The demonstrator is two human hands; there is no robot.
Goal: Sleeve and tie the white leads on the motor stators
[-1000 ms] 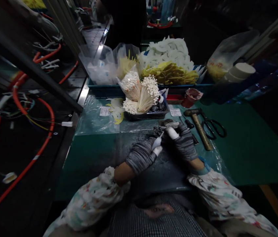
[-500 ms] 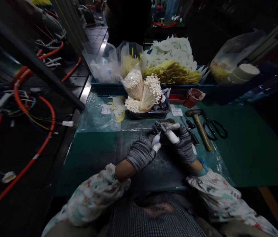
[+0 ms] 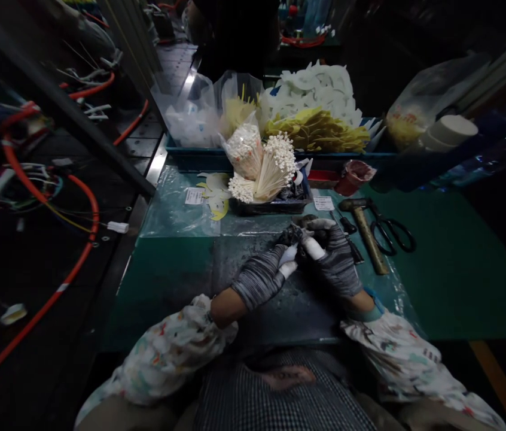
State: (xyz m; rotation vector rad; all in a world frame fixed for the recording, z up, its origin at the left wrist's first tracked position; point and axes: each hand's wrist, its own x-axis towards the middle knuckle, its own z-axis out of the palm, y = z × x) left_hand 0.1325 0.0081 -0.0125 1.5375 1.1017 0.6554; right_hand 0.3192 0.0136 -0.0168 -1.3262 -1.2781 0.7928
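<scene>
Both my hands wear grey striped gloves with white fingertips and meet over the middle of the green table [image 3: 163, 281]. My left hand [image 3: 262, 276] is closed in a pinch on a small white piece I cannot name. My right hand [image 3: 336, 258] is curled round a small dark part [image 3: 289, 234] held between the two hands, too dim to identify. Just beyond them sits a dark tray [image 3: 275, 206] holding bundles of white-tipped sticks [image 3: 266, 167].
A hammer [image 3: 363, 230] and black scissors [image 3: 390, 230] lie to the right of my hands. A blue bin [image 3: 190, 158] at the back holds white and yellow cut pieces and plastic bags. Orange cables [image 3: 78, 239] hang at the left. Another person stands beyond the table.
My hands have drawn slightly closer together around the small part and shifted a little away from me; the view has tilted slightly.
</scene>
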